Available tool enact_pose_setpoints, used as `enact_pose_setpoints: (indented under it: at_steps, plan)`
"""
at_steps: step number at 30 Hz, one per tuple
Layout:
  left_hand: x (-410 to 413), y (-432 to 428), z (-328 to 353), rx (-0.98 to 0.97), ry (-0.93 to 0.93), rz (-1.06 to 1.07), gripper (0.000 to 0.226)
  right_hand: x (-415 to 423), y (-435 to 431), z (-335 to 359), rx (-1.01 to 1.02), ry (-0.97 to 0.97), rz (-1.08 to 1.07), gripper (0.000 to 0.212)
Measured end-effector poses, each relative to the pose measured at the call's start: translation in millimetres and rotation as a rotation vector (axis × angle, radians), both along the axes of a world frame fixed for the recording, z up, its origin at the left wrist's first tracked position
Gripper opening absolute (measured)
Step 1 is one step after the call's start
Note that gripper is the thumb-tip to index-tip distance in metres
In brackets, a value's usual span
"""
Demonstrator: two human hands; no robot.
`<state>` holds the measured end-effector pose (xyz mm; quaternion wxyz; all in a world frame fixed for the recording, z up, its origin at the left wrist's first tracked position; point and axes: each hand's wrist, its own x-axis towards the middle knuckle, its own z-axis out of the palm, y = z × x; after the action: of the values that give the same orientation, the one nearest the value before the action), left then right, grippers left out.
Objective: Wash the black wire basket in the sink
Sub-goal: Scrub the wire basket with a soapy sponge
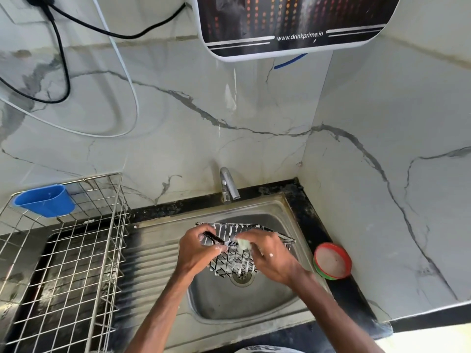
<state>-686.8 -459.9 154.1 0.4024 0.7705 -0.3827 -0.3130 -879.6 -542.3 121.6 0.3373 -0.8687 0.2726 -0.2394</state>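
Dish rack [63, 263] sat at 9 o'clock. My left hand [196, 250] gripped the black wire basket [233, 263] by its left rim, tilted over the sink [229, 307] drain. Right hand [272, 258] pinched a foamy scrub pad [243, 244] against the wires. Soaping step, I judged. Next move: rinse under the tap [228, 184] at 12 o'clock, where no stream showed.

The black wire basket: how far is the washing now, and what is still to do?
Soaping looks partly done: white foam covers the wires of the black wire basket. In hand: the left hand holds its rim above the sink while the right hand rubs it with a pale scrubber. Left: probably rinsing, since the foam is not washed off and no water shows at the tap.
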Motion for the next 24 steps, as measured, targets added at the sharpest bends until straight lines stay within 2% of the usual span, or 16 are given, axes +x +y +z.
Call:
enact_pose_setpoints:
  at_steps: [4, 7, 10, 13, 18, 20, 24]
  plan:
    - [12, 1, 8, 0.072, 0.038, 0.015, 0.035, -22, -29, -7, 0.097, 0.129, 0.002, 0.035]
    - [28, -5, 9, 0.090, 0.058, 0.009, 0.037, -36, -46, -19, 0.249, 0.166, -0.059, 0.032]
    - [47, -19, 6, 0.088, 0.145, -0.034, 0.034, -33, -47, -8, 0.295, 0.228, 0.025, 0.027]
    - [71, -35, 4, 0.162, 0.234, -0.079, 0.029, -22, -49, 5, 0.293, 0.193, 0.087, 0.018]
    - [115, -41, -17, 0.264, 0.618, -0.277, 0.050, -7, -62, 15, 0.305, 0.167, 0.039, 0.020]
    - [116, -35, -26, 0.253, 0.713, -0.215, 0.057, -2, -65, 12, 0.304, 0.180, 0.035, 0.017]
    - [84, -19, -61, 0.278, 0.802, 0.147, 0.076, 2, -64, -9, 0.310, 0.177, -0.047, 0.012]
